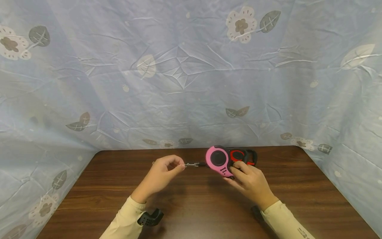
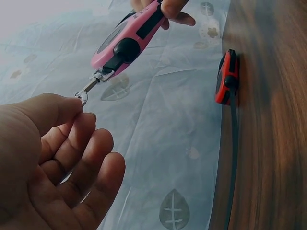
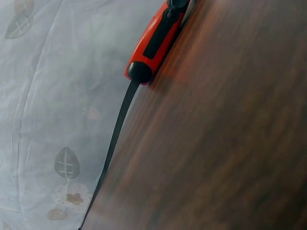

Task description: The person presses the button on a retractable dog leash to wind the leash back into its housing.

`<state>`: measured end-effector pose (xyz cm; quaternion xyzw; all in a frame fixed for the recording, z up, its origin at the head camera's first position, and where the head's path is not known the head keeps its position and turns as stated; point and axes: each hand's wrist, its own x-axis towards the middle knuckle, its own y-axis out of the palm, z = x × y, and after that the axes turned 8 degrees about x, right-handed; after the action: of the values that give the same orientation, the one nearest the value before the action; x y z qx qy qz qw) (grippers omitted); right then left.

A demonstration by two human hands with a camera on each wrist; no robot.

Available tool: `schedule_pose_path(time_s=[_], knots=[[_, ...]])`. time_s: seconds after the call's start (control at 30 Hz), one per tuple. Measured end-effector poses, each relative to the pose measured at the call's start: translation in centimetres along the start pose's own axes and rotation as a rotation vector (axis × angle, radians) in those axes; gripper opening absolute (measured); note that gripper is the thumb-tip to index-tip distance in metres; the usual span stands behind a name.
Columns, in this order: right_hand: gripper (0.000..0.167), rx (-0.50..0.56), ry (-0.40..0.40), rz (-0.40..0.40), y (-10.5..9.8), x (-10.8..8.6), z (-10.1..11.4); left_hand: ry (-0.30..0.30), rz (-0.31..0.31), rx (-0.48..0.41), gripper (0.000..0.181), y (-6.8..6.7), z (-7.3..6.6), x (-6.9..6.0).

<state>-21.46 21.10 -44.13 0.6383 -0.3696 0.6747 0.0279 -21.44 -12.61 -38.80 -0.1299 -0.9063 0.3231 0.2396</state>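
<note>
A pink retractable dog leash (image 1: pixel 210 160) with a black round centre is held up over the table by my right hand (image 1: pixel 253 182), which grips its handle. My left hand (image 1: pixel 161 176) pinches the leash's metal clip (image 2: pixel 90 85) between thumb and fingertip, to the left of the pink casing. In the left wrist view, the clip is close to the casing's black outlet (image 2: pixel 126 50). Behind the pink leash, a red and black retractable leash (image 3: pixel 152 45) rests on the table, partly hidden in the head view. My right hand does not show in its own wrist view.
From the red leash a dark strap (image 3: pixel 116 127) runs out along the back of the brown wooden table (image 1: pixel 191 212). A pale blue curtain (image 1: pixel 191 99) with flowers and leaves hangs behind the table and at both sides.
</note>
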Motion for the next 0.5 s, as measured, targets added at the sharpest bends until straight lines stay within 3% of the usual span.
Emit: schedule_pose_path(time_s=[0.5], knots=[[0.044,0.007,0.011,0.013,-0.01,-0.12,0.09,0.006,0.011,0.006,0.008,0.10,-0.40,-0.04]])
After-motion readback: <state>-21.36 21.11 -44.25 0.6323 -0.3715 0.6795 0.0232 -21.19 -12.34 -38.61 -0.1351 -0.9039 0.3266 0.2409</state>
